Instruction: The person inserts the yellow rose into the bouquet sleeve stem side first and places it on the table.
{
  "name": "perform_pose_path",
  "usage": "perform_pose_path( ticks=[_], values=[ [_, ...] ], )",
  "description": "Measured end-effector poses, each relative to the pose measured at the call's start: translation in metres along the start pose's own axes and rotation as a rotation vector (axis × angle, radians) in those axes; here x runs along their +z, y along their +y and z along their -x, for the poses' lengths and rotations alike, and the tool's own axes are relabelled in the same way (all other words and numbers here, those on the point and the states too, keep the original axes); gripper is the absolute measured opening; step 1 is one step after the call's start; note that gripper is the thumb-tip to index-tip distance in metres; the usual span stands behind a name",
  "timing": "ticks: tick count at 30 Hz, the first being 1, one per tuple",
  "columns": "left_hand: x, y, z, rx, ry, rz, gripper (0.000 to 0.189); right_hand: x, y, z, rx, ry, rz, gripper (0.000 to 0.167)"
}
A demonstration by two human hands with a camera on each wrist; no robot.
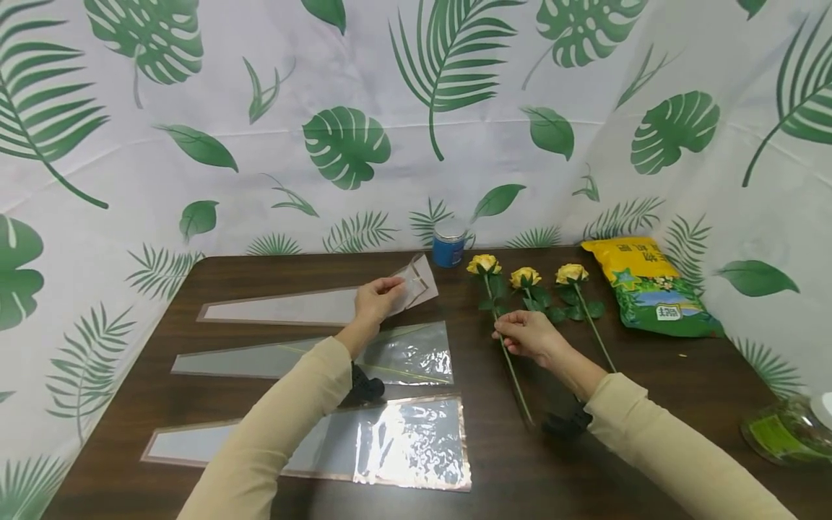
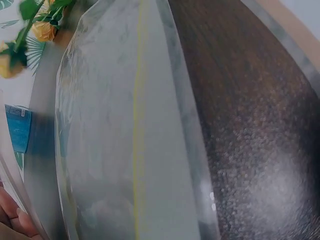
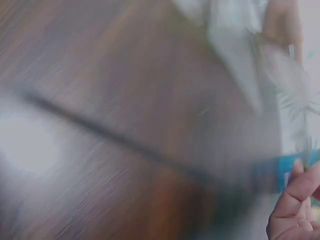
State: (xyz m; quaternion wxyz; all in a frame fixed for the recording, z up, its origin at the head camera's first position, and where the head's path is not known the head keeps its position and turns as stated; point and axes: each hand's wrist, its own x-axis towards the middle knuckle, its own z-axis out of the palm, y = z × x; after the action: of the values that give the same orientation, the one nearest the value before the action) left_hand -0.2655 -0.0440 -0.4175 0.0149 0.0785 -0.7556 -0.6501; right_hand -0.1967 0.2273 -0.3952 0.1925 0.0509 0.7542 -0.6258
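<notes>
Leaf-print backdrop [image 1: 347, 148] up top; mid-frame, our left hand [image 1: 375, 297] pinched a sleeve [image 1: 286, 307], right hand [image 1: 528, 336] a rose [image 1: 484, 263]; we judged it early, all three roses [image 1: 524, 277] unsleeved.

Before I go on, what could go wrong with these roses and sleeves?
The left hand pinches the far sleeve near its wide end, so it might crease. The right hand pinches the leftmost rose by its stem; its leaves lie close to the middle rose and could snag. The blue can stands near the sleeve's raised corner and might get knocked.
</notes>
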Motion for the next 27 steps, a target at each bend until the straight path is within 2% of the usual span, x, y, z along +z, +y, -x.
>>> perform_pose_path(
  ticks=[4,7,11,12,14,17,21,23,27],
  values=[
    [0.000,-0.003,0.000,0.000,-0.009,0.004,0.022,0.005,-0.018,-0.006,0.034,0.079,-0.274,0.037],
    [0.001,-0.003,0.001,0.003,-0.014,0.011,0.021,0.009,-0.033,-0.010,0.008,0.132,-0.518,0.029],
    [0.001,-0.002,0.003,0.014,-0.011,0.016,0.021,0.013,-0.050,-0.017,-0.056,0.178,-0.791,0.004],
    [0.001,-0.002,0.003,0.020,-0.008,0.014,0.021,0.014,-0.054,-0.020,-0.074,0.191,-0.839,0.003],
    [0.001,-0.001,0.003,0.033,-0.005,0.002,0.020,0.015,-0.060,-0.025,-0.107,0.229,-0.910,0.011],
    [0.001,0.000,0.004,0.052,-0.009,-0.010,0.020,0.015,-0.066,-0.033,-0.167,0.325,-0.931,0.018],
    [0.001,0.000,0.005,0.072,-0.018,-0.023,0.020,0.014,-0.071,-0.044,-0.255,0.477,-0.910,0.015],
    [0.001,0.000,0.006,0.072,-0.017,-0.029,0.020,0.015,-0.072,-0.048,-0.296,0.544,-0.874,0.012],
    [0.000,0.001,0.007,0.078,-0.016,-0.039,0.019,0.021,-0.071,-0.057,-0.377,0.621,-0.754,0.009]
  ],
)
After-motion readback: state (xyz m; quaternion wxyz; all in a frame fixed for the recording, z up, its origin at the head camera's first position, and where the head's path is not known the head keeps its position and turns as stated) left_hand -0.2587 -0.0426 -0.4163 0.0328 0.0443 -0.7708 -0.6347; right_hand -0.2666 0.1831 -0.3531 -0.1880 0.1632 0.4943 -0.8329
